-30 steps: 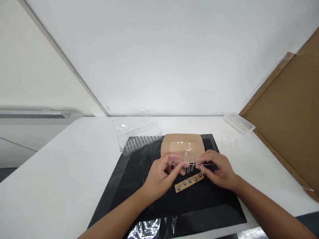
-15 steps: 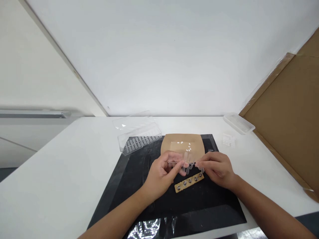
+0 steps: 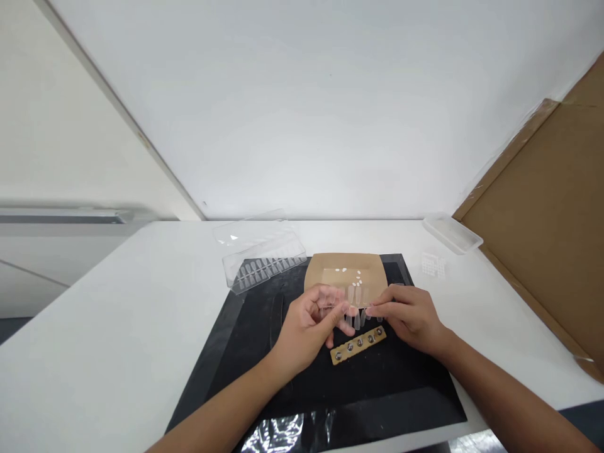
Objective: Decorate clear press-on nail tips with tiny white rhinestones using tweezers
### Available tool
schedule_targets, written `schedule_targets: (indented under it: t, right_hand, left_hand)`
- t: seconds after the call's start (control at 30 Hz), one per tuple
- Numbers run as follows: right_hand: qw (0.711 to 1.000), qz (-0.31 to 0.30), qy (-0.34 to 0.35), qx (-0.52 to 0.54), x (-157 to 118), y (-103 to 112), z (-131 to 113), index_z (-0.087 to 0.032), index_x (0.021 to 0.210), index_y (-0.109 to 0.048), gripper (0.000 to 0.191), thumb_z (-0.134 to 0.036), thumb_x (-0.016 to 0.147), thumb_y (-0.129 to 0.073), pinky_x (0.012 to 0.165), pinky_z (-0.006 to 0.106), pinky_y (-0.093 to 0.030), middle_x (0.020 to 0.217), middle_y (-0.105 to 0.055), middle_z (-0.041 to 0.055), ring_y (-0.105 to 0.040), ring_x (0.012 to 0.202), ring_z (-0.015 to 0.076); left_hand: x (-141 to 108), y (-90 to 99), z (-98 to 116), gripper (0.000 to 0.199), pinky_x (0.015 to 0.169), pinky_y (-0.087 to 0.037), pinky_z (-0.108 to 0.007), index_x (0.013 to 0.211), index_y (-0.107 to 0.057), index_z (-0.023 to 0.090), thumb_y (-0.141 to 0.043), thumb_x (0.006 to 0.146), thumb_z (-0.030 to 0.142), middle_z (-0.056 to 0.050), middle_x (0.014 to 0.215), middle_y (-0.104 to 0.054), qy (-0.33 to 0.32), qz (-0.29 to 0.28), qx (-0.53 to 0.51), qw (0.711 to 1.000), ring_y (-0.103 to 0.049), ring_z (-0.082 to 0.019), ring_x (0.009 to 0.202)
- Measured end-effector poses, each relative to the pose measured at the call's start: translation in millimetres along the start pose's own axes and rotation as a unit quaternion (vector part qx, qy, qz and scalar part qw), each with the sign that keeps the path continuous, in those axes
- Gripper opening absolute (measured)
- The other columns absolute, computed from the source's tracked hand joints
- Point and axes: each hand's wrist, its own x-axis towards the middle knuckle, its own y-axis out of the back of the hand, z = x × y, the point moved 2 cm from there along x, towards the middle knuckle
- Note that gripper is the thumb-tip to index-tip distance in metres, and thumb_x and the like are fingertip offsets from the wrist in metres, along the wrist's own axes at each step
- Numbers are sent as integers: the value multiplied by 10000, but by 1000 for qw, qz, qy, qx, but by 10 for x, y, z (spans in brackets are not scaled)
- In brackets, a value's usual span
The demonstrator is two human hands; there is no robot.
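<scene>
My left hand [image 3: 315, 321] pinches a strip of clear false nail tips [image 3: 357, 321] between thumb and fingers, the tips standing out above and below its thin middle bar. At the strip's right end my right hand [image 3: 409, 314] is closed, thumb and fingertips on one of the tips. Under the hands lies a tan bar with several round silver magnets [image 3: 358, 345], flat on a black mat [image 3: 372, 390]. Just behind them sits a brown paper tray [image 3: 321, 267] with several small white pieces [image 3: 357, 278] in it.
A clear box [image 3: 264, 261] with more nail tips stands at the back left, its clear lid [image 3: 250, 229] behind it. To the right lie a sheet of small clear squares [image 3: 433, 265] and a translucent plastic tray [image 3: 453, 234]. Cardboard [image 3: 542, 207] leans on the right.
My right hand has shifted slightly left along the strip, its fingertips closer to my left thumb. The strip has turned a little in my left hand, whose lower fingers have opened slightly.
</scene>
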Motion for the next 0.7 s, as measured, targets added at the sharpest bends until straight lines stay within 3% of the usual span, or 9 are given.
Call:
schedule_targets:
  t: [0.3, 0.5, 0.7]
  right_hand:
    - [999, 15, -23, -21, 5, -11, 6, -272, 1107, -729, 157, -201, 967, -735, 727, 287, -561, 934, -797, 3, -742, 794, 153]
    - [999, 21, -29, -11, 24, -6, -34, -246, 1097, -711, 217, -325, 923, -815, 725, 298, -574, 916, -793, 28, -750, 795, 174]
    - [991, 13, -91, 95, 20, -29, -41, -247, 1056, -707, 171, -327, 934, -797, 732, 288, -577, 903, -769, 28, -731, 810, 169]
  left_hand:
    - [-26, 13, 18, 358, 387, -455, -155, 1003, -584, 165, -753, 915, 469, -124, 921, -825, -23, -11, 52, 998, -798, -204, 641]
    - [-31, 34, 3, 311, 398, -467, -175, 1017, -597, 173, -730, 941, 444, -99, 910, -822, -61, 3, 83, 995, -802, -206, 668]
    - [-59, 36, -2, 183, 524, -552, -192, 1014, -635, 174, -697, 982, 343, -63, 907, -811, -114, -6, 119, 986, -801, -170, 712]
